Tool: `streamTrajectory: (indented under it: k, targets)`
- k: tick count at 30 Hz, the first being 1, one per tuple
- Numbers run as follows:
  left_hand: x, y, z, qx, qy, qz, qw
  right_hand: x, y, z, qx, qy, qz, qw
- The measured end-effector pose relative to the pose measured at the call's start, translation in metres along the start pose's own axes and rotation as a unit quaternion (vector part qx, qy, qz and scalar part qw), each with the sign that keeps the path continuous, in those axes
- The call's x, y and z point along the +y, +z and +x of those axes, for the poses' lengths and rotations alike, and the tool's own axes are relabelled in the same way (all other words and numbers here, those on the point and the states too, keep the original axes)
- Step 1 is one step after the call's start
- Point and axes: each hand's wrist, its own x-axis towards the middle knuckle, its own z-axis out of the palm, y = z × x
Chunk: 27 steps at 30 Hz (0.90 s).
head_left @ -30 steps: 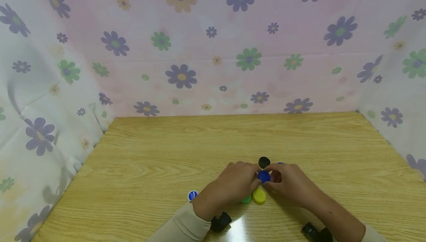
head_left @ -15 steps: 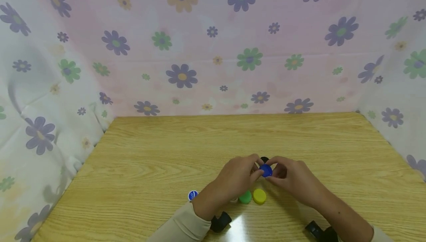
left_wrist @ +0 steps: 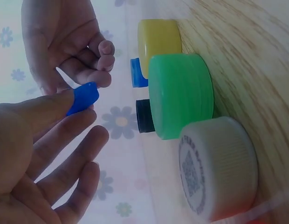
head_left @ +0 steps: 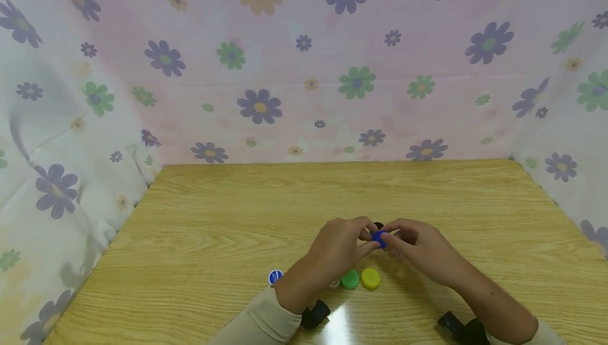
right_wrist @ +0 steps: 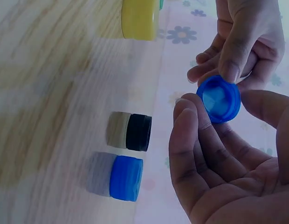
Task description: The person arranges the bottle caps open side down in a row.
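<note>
Both hands meet at a blue bottle cap (head_left: 379,239), lifted over the table. My left hand (head_left: 334,247) pinches its edge between thumb and forefinger. On the opposite side my right hand (head_left: 427,252) grips it, thumb at one edge and fingers behind. In the right wrist view the hollow inside of the held cap (right_wrist: 219,99) shows. A black cap (right_wrist: 139,132) and a second blue cap (right_wrist: 127,178) stand on the table beyond the hands. Nearer lie a yellow cap (head_left: 370,278), a green cap (head_left: 350,279) and a whitish printed cap (left_wrist: 219,168), partly hidden by the left hand in the head view.
A blue-and-white cap (head_left: 275,277) lies left of the left forearm. Black devices (head_left: 315,314) sit at both wrists. Flowered cloth (head_left: 304,70) walls in the wooden table (head_left: 228,213) at the back and sides.
Both hands have risen and moved slightly away with the blue cap. The cap has tilted between the fingers, and the right thumb now overlaps it. The green cap has come into fuller view.
</note>
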Motion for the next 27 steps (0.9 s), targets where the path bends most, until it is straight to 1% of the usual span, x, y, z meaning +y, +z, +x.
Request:
streamTrajectory:
  k: [4,7,10,14,19,22,27]
  targets:
    - [0.0,0.0,0.0,0.011,0.017,0.012,0.9997,-0.001,-0.003,-0.001,-0.009,-0.006,0.006,0.9999]
    - [0.0,-0.001,-0.001,0.013,0.018,0.013,0.9997,-0.002,-0.004,-0.001,-0.015,-0.016,0.008,0.9997]
    - [0.0,-0.002,-0.001,0.009,0.017,0.003,0.9998,-0.003,-0.004,-0.002,-0.008,-0.024,0.0,0.9997]
    - [0.0,-0.004,-0.002,-0.003,0.014,-0.017,0.9998,-0.004,-0.004,-0.004,0.018,-0.046,-0.033,0.9982]
    - [0.001,-0.007,-0.001,-0.024,-0.008,-0.04,0.9989,-0.005,-0.004,-0.005,0.043,-0.077,-0.065,0.9939]
    - [0.002,-0.008,-0.001,-0.037,-0.02,-0.059,0.9974,-0.006,-0.006,-0.009,0.042,-0.081,-0.063,0.9938]
    - [0.006,-0.008,-0.002,-0.066,-0.028,-0.079,0.9943,-0.005,-0.01,-0.02,0.022,-0.06,-0.038,0.9972]
